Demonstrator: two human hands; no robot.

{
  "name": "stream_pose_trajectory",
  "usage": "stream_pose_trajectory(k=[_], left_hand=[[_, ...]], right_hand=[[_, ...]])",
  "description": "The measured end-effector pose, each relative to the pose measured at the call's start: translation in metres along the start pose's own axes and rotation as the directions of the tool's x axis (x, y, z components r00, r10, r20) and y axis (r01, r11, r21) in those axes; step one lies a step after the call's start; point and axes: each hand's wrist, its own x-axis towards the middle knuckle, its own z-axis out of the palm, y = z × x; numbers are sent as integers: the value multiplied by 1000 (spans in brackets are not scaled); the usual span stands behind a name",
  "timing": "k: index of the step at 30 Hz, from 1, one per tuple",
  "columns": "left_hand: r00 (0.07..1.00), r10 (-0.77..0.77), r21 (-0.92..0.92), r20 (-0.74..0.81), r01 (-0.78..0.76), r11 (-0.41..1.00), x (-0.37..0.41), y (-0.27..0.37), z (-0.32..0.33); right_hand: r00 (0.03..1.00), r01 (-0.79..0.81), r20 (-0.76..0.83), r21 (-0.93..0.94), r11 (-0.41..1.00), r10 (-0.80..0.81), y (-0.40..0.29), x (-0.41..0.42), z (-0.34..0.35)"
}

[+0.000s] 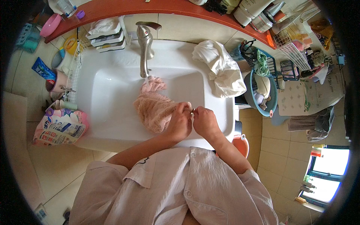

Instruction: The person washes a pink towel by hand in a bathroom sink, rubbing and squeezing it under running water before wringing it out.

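A pink fluffy cloth (156,108) lies in the white washbasin (112,95), its far end under the metal faucet (144,50), from which a thin stream of water seems to run. My left hand (181,122) grips the cloth's near right corner. Close beside it, my right hand (205,121) has its fingertips pinched at a small dark thing, perhaps a loop or clasp, between the two hands. What exactly the right fingers hold is too small to tell. A bundled white cloth (222,70) rests on the basin's right rim.
A white wire rack (76,70) with cups and a blue tube stands left of the basin, above a pink printed pouch (62,126). Small stacked trays (108,39) sit behind. A red shelf (118,11) runs along the back. At the right is a blue basket (272,98) holding cloths.
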Motion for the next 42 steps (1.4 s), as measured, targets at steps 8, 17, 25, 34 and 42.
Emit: stream_pose_trajectory(k=[8, 17, 25, 34, 42], left_hand=[[1000, 20, 44, 2, -20, 999, 1, 1, 1], [1000, 28, 67, -2, -28, 997, 4, -4, 5], [986, -166, -31, 23, 167, 986, 6, -22, 15], [996, -15, 94, -83, 22, 995, 7, -5, -6], [1000, -23, 79, -5, 23, 997, 4, -12, -2]], right_hand=[[998, -55, -13, -7, 998, 55, 0, 1, 3], [997, -61, -52, 7, 998, 61, -1, 3, 8], [996, -5, -89, 19, 1000, 6, 0, -2, 12], [994, 19, -109, 403, 915, 28, 25, 5, -2], [979, 202, -88, 293, 935, -184, 18, 9, 2]])
